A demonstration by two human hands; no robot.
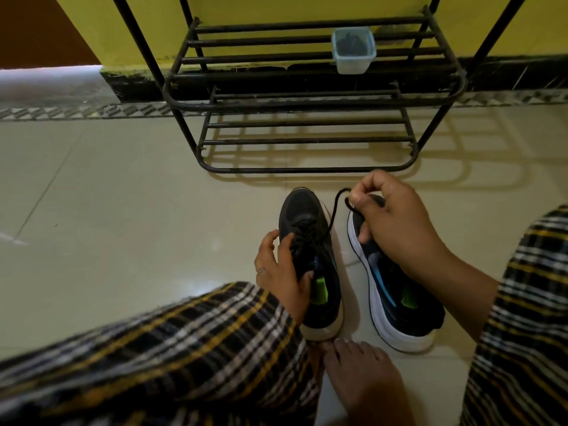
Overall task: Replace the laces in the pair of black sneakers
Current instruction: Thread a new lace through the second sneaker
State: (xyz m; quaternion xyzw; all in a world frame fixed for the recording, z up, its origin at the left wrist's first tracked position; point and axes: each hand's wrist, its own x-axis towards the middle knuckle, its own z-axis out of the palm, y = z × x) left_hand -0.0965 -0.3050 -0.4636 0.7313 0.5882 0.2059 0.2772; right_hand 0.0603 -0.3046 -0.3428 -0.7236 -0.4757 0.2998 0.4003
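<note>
Right hand (396, 222) pinching black lace (333, 216), left hand (281, 269) gripping black sneaker (310, 241)

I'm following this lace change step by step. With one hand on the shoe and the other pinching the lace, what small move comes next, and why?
Probably keep drawing the lace up and away with the right hand, since it runs taut from the left shoe, which the left hand steadies.
</note>
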